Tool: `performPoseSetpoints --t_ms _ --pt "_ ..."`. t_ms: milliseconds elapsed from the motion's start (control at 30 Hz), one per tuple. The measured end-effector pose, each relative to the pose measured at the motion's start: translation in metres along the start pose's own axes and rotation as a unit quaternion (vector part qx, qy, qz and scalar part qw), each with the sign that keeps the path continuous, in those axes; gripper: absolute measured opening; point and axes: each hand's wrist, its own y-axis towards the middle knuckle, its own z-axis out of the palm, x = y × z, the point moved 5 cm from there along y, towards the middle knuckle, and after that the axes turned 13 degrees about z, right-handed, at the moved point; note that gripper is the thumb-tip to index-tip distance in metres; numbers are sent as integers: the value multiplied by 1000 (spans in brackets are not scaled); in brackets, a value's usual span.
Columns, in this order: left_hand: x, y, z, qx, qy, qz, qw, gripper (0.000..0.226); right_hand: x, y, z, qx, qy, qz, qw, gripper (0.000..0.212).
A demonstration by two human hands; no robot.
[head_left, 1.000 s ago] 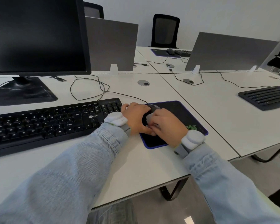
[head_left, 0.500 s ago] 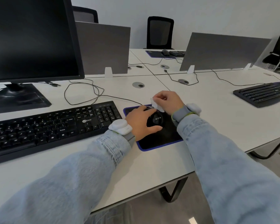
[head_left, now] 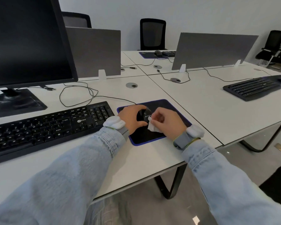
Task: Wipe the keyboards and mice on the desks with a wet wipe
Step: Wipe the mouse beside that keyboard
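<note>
On the blue-edged mouse pad (head_left: 165,104), the left hand (head_left: 130,118) grips the black mouse (head_left: 143,115) from its left side. The right hand (head_left: 167,121) pinches a white wet wipe (head_left: 152,126), apparently against the mouse's right flank. Left of the pad lies the black keyboard (head_left: 47,127); far right, another keyboard (head_left: 251,88).

left hand (head_left: 131,118): curled grip | right hand (head_left: 167,122): pinching grip, fingers bent

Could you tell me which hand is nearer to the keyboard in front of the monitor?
Left. The left hand grips the mouse just right of the keyboard; the right hand, holding the wipe, is beyond the mouse.
</note>
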Motion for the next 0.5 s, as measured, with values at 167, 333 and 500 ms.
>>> performPoseSetpoints --t_ms 167,333,500 --pt "-6 -7 -9 55 11 -8 998 67 17 -5 9 30 -95 -70 993 9" --pt "-12 -10 -16 92 38 -22 995 71 23 0 -10 -61 -33 -4 998 4" --pt "-14 -17 -20 98 23 -16 995 72 35 -7 -1 -43 -35 -3 998 2"
